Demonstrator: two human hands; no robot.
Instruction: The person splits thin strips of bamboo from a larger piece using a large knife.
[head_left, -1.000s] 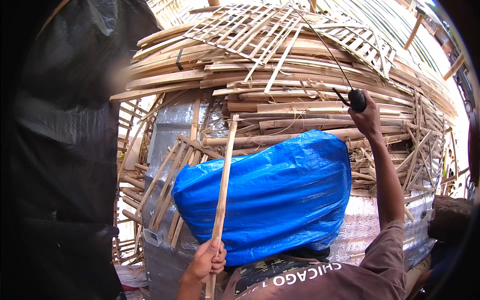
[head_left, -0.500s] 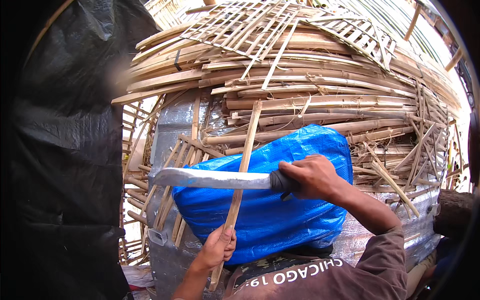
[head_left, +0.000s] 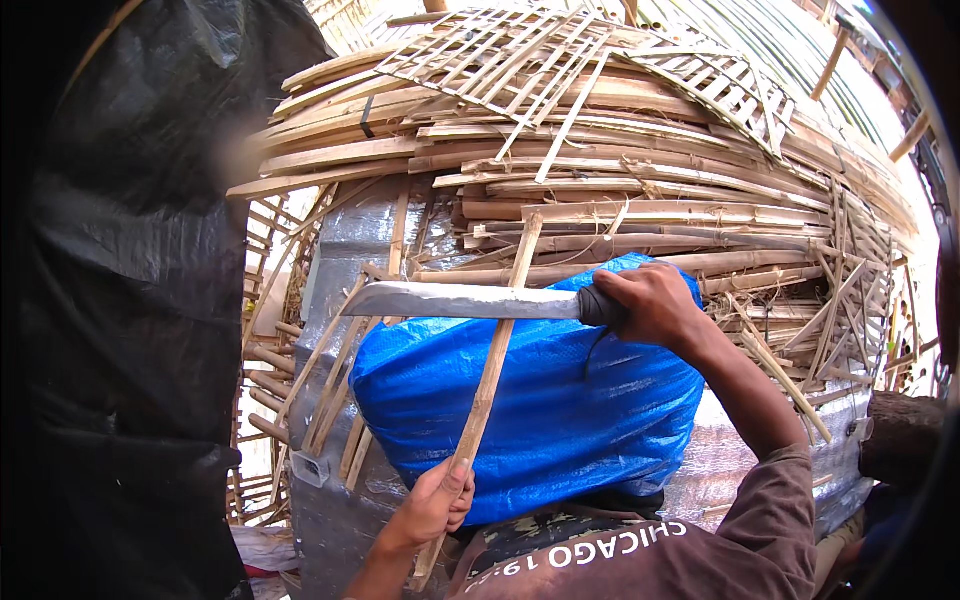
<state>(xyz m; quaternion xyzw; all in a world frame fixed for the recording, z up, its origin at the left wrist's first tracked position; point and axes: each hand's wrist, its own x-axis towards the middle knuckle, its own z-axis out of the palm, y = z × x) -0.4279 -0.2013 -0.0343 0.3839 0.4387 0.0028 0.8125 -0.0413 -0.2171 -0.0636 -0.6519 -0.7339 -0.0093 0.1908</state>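
My left hand (head_left: 436, 503) is closed round the lower part of a bamboo strip (head_left: 487, 400), which slants up and away over my lap. In my right hand (head_left: 655, 303) is the dark wrapped handle of a machete (head_left: 470, 301). Its broad, slightly curved blade points left and lies across the upper part of the strip. Whether the edge touches the wood I cannot tell. Beneath both, a blue tarp (head_left: 540, 430) covers my lap.
Beyond the tarp lies a big stack of split bamboo (head_left: 640, 215), topped by slatted bamboo panels (head_left: 480, 65). Silvery sheeting (head_left: 350, 240) spreads below. A black plastic sheet (head_left: 130, 300) hangs at left. Loose sticks (head_left: 785, 380) and a dark log (head_left: 903, 437) are at right.
The machete has moved up and away along the strip, with my right hand carrying it. My left hand keeps its hold, and the strip's far end has shifted slightly right.
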